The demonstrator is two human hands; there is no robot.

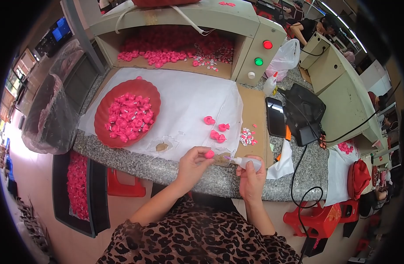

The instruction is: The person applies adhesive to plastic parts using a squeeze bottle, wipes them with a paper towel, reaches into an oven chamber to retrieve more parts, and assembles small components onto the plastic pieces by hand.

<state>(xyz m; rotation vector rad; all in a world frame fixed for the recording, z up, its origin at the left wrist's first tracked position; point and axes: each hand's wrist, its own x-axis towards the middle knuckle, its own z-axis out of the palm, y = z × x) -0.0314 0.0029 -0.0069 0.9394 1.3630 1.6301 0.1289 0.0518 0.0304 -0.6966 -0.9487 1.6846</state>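
Between the fingertips of my left hand is a small round pink piece. My right hand is wrapped round a small clear glue bottle, its thin nozzle pointing left toward the pink piece, a short gap apart. Just beyond my hands, several pink pieces lie on the white sheet. A little pile of tiny pink and white bits sits on the cardboard by my right hand. To the left, a red scalloped bowl holds a heap of pink pieces.
A machine with pink pieces inside stands at the back. To the right lie a phone, a black bag, an orange-handled tool and a cable. A crate and red stools are below. Another person sits far right.
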